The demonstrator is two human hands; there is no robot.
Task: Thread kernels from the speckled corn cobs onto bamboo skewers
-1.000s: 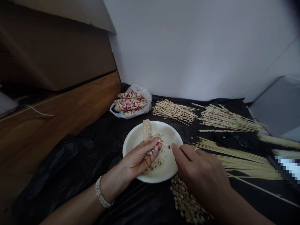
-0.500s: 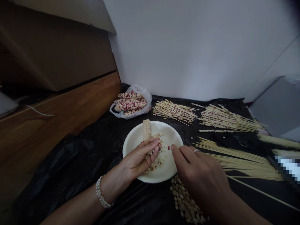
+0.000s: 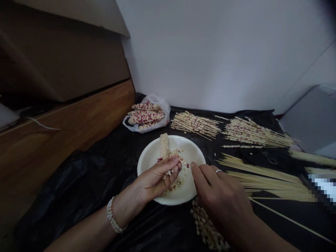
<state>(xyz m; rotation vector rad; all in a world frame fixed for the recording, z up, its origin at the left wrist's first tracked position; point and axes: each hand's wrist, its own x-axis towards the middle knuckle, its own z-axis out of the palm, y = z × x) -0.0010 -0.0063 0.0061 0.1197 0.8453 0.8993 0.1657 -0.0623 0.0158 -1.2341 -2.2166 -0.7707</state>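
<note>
My left hand is over the white bowl, palm up, with loose corn kernels in its curled fingers. Its thumb and forefinger pinch together at a pale kernel. Just to the right, my right hand closes its fingertips on a thin wooden skewer, whose long end sticks out behind the hand. A dark red kernel shows at the front of those fingertips, a small gap from the left hand. Inside the bowl are more kernels and a stripped corn cob leaning on the far rim.
Speckled corn ears lie in a plastic bag behind the bowl. Kernel-threaded skewers form two piles, with bare skewers at right. A heap of kernels lies in front on black plastic sheeting. A wooden board borders the left.
My right hand has shifted slightly left, and the skewer's rear end has swung a little lower. My left hand has stayed almost still, its fingers curled around the kernels.
</note>
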